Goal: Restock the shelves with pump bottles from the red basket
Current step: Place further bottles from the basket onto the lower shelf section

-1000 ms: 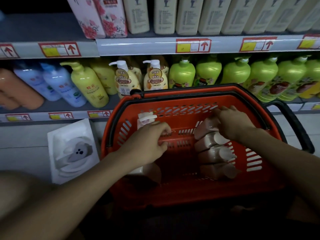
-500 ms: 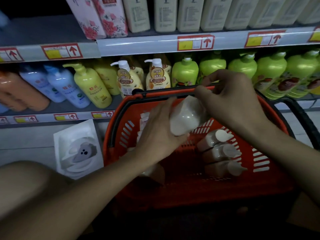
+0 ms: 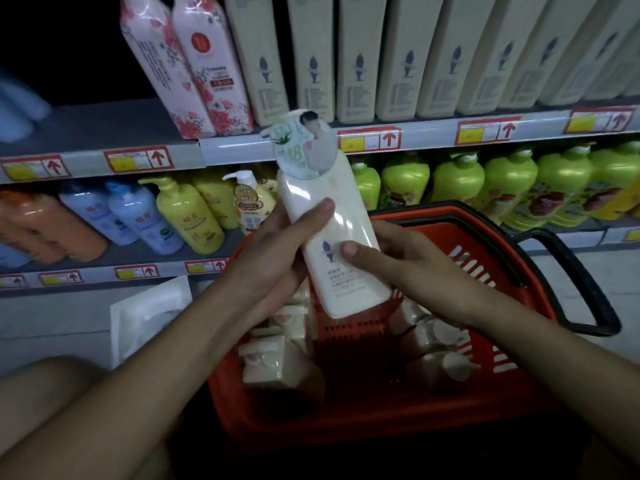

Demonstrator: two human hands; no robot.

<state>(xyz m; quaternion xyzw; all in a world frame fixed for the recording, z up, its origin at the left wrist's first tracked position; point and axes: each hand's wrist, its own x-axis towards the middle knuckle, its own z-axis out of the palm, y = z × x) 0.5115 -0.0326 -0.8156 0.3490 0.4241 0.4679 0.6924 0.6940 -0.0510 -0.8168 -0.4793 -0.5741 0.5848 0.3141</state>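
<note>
A cream pump bottle (image 3: 332,230) with a round paper tag over its pump is held upright above the red basket (image 3: 485,258), tilted a little left. My left hand (image 3: 277,247) grips its left side, thumb across the front. From the right, my right hand (image 3: 391,261) grips it with the thumb on the label. More cream bottles (image 3: 277,358) and several others (image 3: 436,344) lie in the basket. A row of matching cream bottles (image 3: 398,57) stands on the upper shelf (image 3: 277,147).
The lower shelf holds green bottles (image 3: 512,185), yellow bottles (image 3: 187,216), blue ones (image 3: 131,216) and orange ones (image 3: 41,230). Pink floral bottles (image 3: 194,64) stand upper left. A white plastic package (image 3: 145,317) leans below the shelf. The basket's black handle (image 3: 588,282) juts right.
Both hands lifted one cream bottle out of the basket and turned it upright in front of the shelves. The view has moved closer to the shelf.
</note>
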